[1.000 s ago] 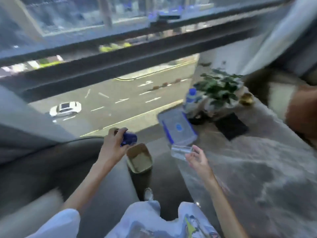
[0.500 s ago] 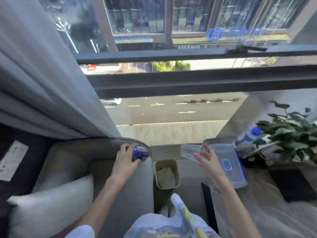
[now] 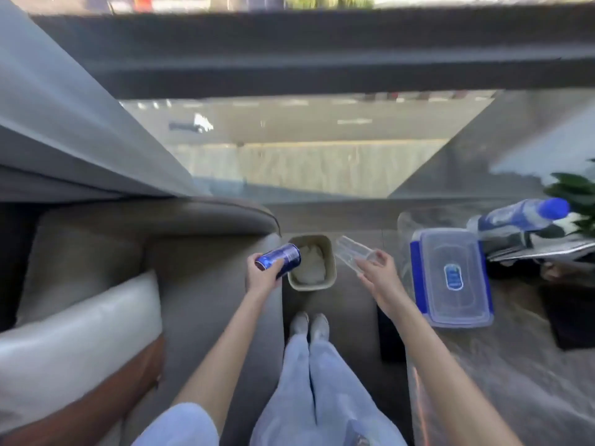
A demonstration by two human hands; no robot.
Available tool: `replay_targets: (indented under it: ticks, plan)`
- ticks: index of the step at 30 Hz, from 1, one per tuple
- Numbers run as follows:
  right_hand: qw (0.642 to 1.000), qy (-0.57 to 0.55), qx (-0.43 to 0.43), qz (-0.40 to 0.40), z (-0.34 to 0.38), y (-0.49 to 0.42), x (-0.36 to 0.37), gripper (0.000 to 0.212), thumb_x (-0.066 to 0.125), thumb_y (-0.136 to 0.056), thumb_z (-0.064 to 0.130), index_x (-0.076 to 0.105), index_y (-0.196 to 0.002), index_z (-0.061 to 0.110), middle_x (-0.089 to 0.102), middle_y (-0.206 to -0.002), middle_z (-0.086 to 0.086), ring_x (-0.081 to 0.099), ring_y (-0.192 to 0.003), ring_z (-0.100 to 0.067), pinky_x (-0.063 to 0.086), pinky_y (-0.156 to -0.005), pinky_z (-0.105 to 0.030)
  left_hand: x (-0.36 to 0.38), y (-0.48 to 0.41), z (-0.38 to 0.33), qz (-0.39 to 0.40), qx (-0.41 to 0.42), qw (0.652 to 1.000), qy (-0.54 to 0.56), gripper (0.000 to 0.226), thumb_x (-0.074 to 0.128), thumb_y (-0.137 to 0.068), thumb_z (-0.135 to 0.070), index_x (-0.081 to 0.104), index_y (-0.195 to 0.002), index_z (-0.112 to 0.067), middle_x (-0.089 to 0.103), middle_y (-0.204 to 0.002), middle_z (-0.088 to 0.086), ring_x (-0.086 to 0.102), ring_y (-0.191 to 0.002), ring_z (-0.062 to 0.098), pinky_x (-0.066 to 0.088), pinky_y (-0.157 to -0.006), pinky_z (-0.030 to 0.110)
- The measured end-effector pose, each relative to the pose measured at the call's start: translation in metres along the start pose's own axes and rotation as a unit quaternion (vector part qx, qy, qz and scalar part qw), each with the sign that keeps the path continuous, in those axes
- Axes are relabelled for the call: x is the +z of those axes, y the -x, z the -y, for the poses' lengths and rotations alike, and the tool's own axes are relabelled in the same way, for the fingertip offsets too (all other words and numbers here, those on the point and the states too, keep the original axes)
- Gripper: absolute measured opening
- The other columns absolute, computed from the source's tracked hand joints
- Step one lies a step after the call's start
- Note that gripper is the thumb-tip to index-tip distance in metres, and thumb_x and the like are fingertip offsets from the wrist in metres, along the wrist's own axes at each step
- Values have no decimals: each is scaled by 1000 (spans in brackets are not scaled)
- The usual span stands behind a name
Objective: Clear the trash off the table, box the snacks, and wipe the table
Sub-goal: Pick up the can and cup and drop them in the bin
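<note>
My left hand (image 3: pixel 262 278) grips a blue drink can (image 3: pixel 280 259), tilted over the left rim of a small beige trash bin (image 3: pixel 331 275) on the floor. White crumpled trash lies inside the bin. My right hand (image 3: pixel 375 272) holds a clear plastic cup (image 3: pixel 352 252) on its side, just right of the bin's rim. A clear snack box with a blue-edged lid (image 3: pixel 450 278) lies on the marbled table (image 3: pixel 515 365) to the right.
A water bottle with a blue cap (image 3: pixel 521 215) lies beside a potted plant (image 3: pixel 576 191) at the table's far end. A black mat (image 3: pixel 573 313) sits on the table's right side. A grey sofa (image 3: pixel 193 284) with a white cushion (image 3: pixel 80 333) fills the left. My feet (image 3: pixel 309 323) stand before the bin.
The view has tipped downward onto the bin. Both hands have moved in over the bin's rim, the can from the left and the cup from the right.
</note>
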State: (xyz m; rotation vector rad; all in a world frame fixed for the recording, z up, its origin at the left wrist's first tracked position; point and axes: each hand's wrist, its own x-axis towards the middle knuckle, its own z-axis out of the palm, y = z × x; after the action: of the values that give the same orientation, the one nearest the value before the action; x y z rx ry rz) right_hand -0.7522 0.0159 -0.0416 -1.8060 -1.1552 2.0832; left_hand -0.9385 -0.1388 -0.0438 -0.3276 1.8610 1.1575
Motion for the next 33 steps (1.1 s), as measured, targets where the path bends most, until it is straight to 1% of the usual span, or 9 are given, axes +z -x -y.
replay_targets:
  ticks: [3,6,10,16,21,24,26,29,33]
  plan:
    - [988,-113,102,16,-53,-58,16,63,64,-92,16,31,-145,7,49,-137,-13,58,-115,-26,44,-106,-39,18,-53,56,-2,-164,967,196,58,69,-87,-13,37,-135,-5,43,-142,20,55,-119,34,53,-87,45]
    - [972,-155,173,15,-115,-122,31,55,60,-95,21,39,-143,3,56,-133,-18,60,-114,-28,48,-102,-38,38,-112,106,-3,-246,928,280,58,70,-87,-19,44,-136,-3,47,-141,20,53,-124,33,54,-84,42]
    - [962,-171,210,-16,-185,-213,49,57,60,-95,22,38,-143,1,59,-117,-17,61,-94,-23,52,-88,-32,79,-203,158,35,-285,911,297,47,60,-93,-35,52,-133,-12,50,-142,13,49,-127,26,49,-93,40]
    - [958,-188,217,-20,-250,-320,63,63,60,-95,29,31,-146,7,47,-143,-23,54,-122,-33,47,-100,-38,121,-313,204,77,-316,907,268,66,58,-90,-50,45,-138,-7,43,-142,22,51,-120,34,51,-90,46]
    - [969,-128,212,0,-267,-340,63,86,63,-92,36,2,-153,30,24,-157,-15,44,-132,-42,44,-107,-47,126,-344,220,129,-315,906,250,79,55,-90,-55,26,-150,-13,20,-158,18,30,-143,42,45,-99,58]
    - [987,57,152,4,-266,-321,56,91,64,-91,37,-1,-154,30,26,-158,-10,40,-138,-30,40,-111,-46,125,-334,219,85,-255,959,94,71,52,-93,-50,25,-150,-18,24,-157,13,41,-133,36,48,-101,52]
    - [967,249,57,-4,-260,-302,48,85,62,-91,38,7,-155,26,28,-159,-6,35,-142,-23,34,-115,-46,122,-318,216,35,-150,980,-128,63,49,-94,-46,31,-147,-16,37,-152,10,47,-123,31,46,-103,46]
    - [871,490,-28,16,-241,-268,38,76,58,-90,49,19,-153,30,33,-157,1,33,-144,-22,33,-114,-45,109,-285,203,45,24,898,-438,60,48,-94,-44,34,-145,-16,39,-149,12,37,-137,33,30,-114,48]
    - [767,633,-103,15,-204,-210,37,71,51,-91,57,26,-151,28,37,-152,-3,29,-144,-24,23,-118,-46,87,-225,154,68,141,756,-636,55,45,-94,-48,35,-142,-25,28,-154,7,20,-145,32,14,-112,67]
